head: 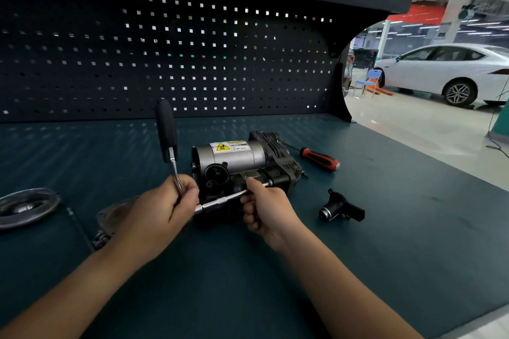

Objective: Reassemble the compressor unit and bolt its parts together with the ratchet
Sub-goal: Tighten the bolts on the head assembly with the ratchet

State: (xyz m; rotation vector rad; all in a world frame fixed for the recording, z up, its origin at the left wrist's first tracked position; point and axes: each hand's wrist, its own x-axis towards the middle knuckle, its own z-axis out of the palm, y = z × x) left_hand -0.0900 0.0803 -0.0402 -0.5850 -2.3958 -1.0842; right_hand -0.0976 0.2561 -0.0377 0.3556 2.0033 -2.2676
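While the compressor unit [234, 162] lies on its side at mid-bench [385, 228], the left hand [165, 206] grips the ratchet [167, 132] low on its shank, handle upright, and the right hand [264, 206] pinches the extension bar [223, 201], judged to steady it on a near-face bolt. The screwdriver [319, 159] at two o'clock and a black fitting [341, 207] at four lie apart; swing room toward the pegboard [165, 49] at twelve looks ample

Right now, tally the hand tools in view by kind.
Ratchet: 1, gripped by the left hand
Extension bar: 1, pinched by the right hand
Screwdriver: 1, lying on the bench
Total: 3
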